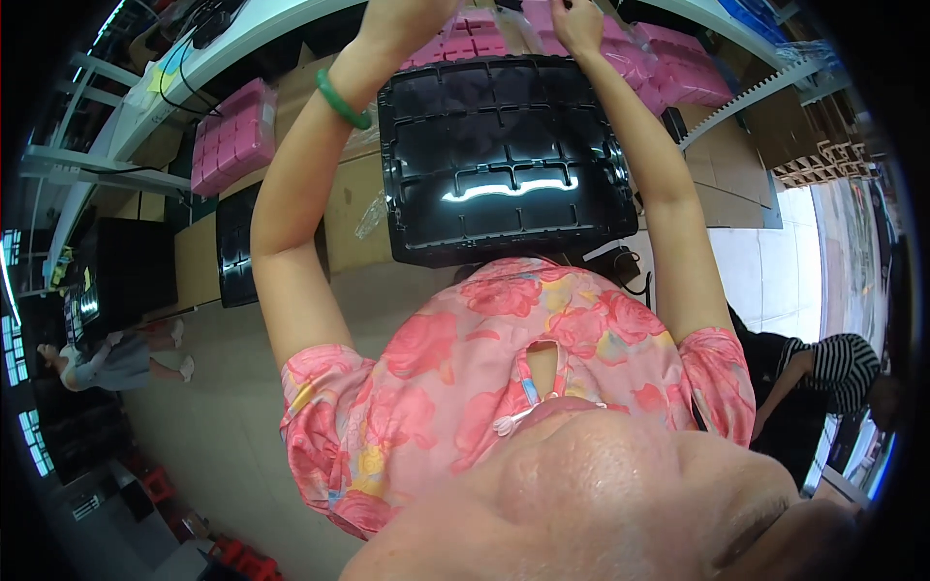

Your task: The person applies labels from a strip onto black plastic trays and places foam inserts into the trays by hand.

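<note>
My left hand (pixel 407 17), with a green bangle (pixel 341 100) on its wrist, reaches over the far left corner of a stack of black plastic trays (pixel 504 145). The top edge of the picture cuts off its fingers. Beyond the stack's far right side is my right hand (pixel 578 23), its fingers curled together; what they hold, if anything, I cannot make out. Between and around both hands lie pink moulded trays (pixel 475 37), some in clear plastic bags. The black stack sits close in front of my body, its top tray divided into shallow rectangular compartments.
Pink trays in plastic (pixel 232 137) stand at the left beside a white metal frame (pixel 107 167). Cardboard (pixel 354 208) lies under and around the black stack. One person (pixel 111 363) is far left; another in a striped sleeve (pixel 841 360) is at the right.
</note>
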A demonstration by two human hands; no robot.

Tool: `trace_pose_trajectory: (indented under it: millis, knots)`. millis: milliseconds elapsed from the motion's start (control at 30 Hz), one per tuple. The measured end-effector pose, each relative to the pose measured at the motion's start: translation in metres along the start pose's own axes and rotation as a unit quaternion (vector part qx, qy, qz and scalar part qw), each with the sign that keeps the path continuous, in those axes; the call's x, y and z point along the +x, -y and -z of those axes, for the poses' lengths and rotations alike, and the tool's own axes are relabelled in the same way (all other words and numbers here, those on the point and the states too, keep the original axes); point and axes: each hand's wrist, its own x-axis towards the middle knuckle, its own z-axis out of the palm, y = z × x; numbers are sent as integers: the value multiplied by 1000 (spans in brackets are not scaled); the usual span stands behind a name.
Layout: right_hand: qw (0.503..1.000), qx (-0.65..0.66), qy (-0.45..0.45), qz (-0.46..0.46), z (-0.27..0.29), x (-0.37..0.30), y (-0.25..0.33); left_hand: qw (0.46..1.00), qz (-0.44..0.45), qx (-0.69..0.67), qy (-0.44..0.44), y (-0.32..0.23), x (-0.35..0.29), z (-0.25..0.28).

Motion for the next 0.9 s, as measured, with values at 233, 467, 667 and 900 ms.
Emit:
trace_pose_trajectory:
  millis: [233, 467, 667, 900]
  knots:
    - [980, -68, 114, 148, 87, -51, 32, 985, 107, -133, -19, -8, -92, -7]
    - [983, -54, 76, 158, 69, -66, 19, 975, 134, -177, 5, -41, -111, -21]
    - [947, -188, 118, 231, 90, -56, -30, 976, 148, -149, 56, -52, -140, -13]
    - [960, -40, 216, 176, 161, -124, 20, 954, 266, -127, 50, -76, -188, 13]
